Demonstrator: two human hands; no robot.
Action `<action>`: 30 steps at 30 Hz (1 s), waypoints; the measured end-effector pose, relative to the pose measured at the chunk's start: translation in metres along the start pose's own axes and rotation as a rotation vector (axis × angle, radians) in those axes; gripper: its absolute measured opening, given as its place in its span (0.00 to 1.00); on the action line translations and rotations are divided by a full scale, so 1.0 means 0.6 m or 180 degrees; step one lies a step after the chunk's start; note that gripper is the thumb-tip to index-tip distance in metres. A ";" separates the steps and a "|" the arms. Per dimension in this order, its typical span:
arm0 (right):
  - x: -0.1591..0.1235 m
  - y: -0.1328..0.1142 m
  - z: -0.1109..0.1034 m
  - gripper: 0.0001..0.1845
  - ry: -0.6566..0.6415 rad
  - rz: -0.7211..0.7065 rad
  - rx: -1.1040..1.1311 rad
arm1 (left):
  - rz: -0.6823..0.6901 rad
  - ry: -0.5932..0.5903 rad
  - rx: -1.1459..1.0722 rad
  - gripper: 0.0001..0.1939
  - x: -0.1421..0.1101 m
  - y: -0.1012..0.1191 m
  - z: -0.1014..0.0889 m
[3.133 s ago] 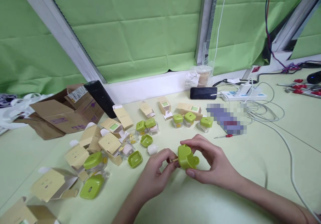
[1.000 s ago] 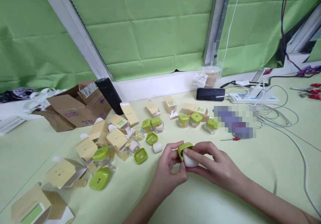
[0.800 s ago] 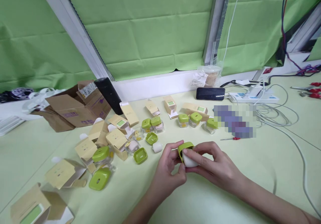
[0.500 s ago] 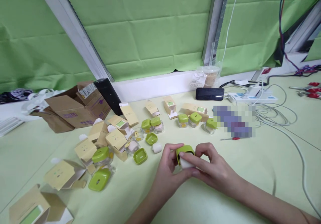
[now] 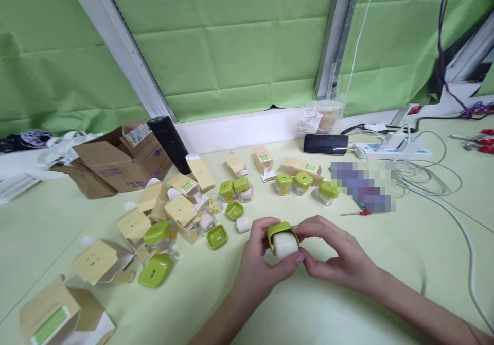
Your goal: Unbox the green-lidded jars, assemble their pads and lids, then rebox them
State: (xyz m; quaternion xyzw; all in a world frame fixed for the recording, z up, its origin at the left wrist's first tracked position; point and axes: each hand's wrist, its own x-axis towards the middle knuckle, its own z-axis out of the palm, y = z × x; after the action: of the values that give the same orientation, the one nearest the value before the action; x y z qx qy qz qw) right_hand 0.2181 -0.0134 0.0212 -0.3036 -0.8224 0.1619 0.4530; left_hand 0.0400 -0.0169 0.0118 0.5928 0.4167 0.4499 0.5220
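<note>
Inspection counted two hands (image 5: 259,265), one held green cap (image 5: 278,227), seven green-lidded jars (image 5: 155,270), two loose lids (image 5: 217,237), two lidless jars (image 5: 206,223).

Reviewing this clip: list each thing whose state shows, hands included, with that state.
Held green cover: opening faces the camera
White insert: partly inside that cover
Left hand: gripping both
Right hand: fingertips at the cover's right edge; grip unclear
Nearer loose cover: hollow side up
Farther loose cover: hollow side up
Large cardboard box: flaps open
Phone: screen dark
</note>
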 end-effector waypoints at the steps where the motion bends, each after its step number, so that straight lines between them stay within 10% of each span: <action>1: 0.000 -0.001 0.000 0.21 -0.0016 -0.0011 -0.0055 | 0.0043 -0.0043 0.0051 0.26 -0.001 -0.004 0.000; 8: -0.003 0.001 0.004 0.15 0.0059 -0.0032 -0.0211 | 0.0660 -0.0286 0.0641 0.20 -0.008 -0.007 0.001; 30: -0.008 0.010 0.013 0.16 0.0267 -0.0649 -0.0513 | 0.0758 -0.0200 0.0399 0.17 -0.015 -0.016 0.011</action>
State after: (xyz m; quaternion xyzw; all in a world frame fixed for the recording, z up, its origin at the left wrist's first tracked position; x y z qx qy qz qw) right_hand 0.2157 -0.0115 0.0108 -0.2604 -0.8397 0.0356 0.4752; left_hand 0.0441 -0.0259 0.0008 0.6833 0.3542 0.4629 0.4397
